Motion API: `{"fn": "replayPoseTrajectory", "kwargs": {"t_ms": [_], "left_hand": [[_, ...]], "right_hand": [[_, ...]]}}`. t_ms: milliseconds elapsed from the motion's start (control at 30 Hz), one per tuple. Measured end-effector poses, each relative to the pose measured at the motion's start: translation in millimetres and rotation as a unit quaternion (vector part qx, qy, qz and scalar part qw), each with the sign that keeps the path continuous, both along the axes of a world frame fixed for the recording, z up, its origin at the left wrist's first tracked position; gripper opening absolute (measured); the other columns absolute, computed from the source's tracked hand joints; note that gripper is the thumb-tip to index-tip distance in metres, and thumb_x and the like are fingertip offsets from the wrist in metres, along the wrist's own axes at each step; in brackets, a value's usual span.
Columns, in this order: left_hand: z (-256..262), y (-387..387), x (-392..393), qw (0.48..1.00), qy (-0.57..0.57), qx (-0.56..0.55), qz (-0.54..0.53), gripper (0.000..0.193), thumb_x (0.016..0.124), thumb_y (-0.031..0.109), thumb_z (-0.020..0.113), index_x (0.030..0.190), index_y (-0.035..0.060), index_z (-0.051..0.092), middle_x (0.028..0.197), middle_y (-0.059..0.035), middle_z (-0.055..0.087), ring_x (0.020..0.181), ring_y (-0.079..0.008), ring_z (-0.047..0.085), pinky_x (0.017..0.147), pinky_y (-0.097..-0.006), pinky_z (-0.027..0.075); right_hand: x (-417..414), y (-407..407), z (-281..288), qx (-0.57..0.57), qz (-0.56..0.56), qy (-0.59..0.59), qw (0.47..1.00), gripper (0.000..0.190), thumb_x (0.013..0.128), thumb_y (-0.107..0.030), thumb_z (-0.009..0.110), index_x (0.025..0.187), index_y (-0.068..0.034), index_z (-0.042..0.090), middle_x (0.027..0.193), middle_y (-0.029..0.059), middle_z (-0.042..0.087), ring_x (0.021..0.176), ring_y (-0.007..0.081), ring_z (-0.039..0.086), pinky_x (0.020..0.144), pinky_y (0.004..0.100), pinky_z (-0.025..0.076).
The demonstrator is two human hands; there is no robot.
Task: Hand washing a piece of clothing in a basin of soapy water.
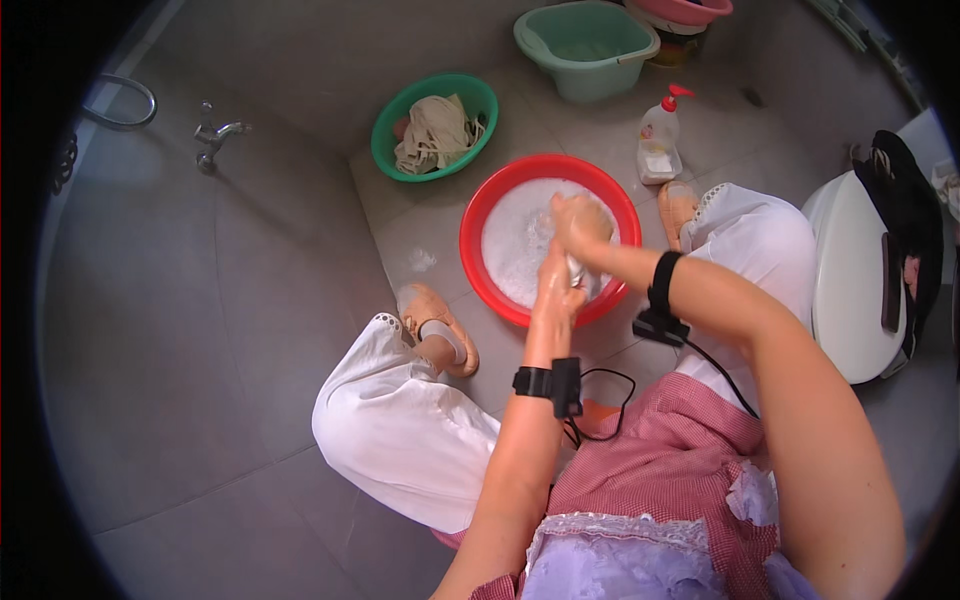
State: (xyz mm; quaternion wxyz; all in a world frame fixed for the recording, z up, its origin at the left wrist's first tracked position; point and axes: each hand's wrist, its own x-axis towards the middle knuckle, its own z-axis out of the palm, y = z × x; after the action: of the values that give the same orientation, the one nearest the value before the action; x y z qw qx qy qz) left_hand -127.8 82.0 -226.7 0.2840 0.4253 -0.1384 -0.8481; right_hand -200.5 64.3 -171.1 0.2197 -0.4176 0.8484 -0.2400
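Observation:
A red plastic basin (pixel 474 262) full of white suds (pixel 517 232) stands on the floor before me. Over its right half my hands are close together. My left hand (pixel 559 281) grips a wet whitish cloth (pixel 576 271), of which only a small part shows. My right hand (pixel 582 225) lies just above and against it, with its fingers curled; whether it too grips the cloth is hidden. Behind the basin, at the left, a green basin (pixel 381 142) holds cream-coloured cloth items (pixel 439 131).
A clear pump bottle with a red top (pixel 660 139) stands behind the red basin at the right. Farther back is a pale green tub (pixel 592 79). A tap (pixel 214 139) juts from the left wall. A white toilet (pixel 855 277) is at the right.

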Motion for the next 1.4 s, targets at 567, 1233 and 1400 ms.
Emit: {"fn": "replayPoseTrajectory", "kwargs": {"t_ms": [567,1233,1400], "left_hand": [[-57.7,-21.7,49.6,0.99,0.136,-0.045,0.003,0.032,0.086,0.042,0.059,0.094,0.0113,0.059,0.081,-0.0034,0.062,0.063,-0.0178,0.058,0.051,-0.0335,0.046],[31.3,-9.7,18.8,0.999,-0.038,-0.013,0.028,0.036,0.091,0.038,0.057,0.107,0.0056,0.058,0.096,-0.0063,0.065,0.08,-0.0193,0.064,0.058,-0.029,0.052],[23.3,-17.8,29.4,0.996,0.002,0.042,0.079,0.037,0.089,0.037,0.06,0.107,0.0048,0.058,0.096,-0.0075,0.065,0.08,-0.0207,0.063,0.067,-0.0345,0.054]], "right_hand": [[52.3,10.9,-4.9,0.03,0.042,0.003,0.999,0.051,0.091,-0.039,0.042,0.077,0.001,0.069,0.071,0.0263,0.063,0.072,0.0405,0.066,0.069,0.0491,0.051],[10.8,15.2,-2.7,0.016,0.0,-0.02,1.0,0.052,0.093,-0.041,0.038,0.078,-0.003,0.07,0.069,0.0242,0.063,0.066,0.0415,0.063,0.063,0.0501,0.049],[59.7,44.7,23.1,-0.018,0.141,0.036,0.989,0.058,0.093,-0.043,0.037,0.069,0.0,0.067,0.07,0.0244,0.062,0.068,0.0414,0.063,0.07,0.0494,0.048]]}}
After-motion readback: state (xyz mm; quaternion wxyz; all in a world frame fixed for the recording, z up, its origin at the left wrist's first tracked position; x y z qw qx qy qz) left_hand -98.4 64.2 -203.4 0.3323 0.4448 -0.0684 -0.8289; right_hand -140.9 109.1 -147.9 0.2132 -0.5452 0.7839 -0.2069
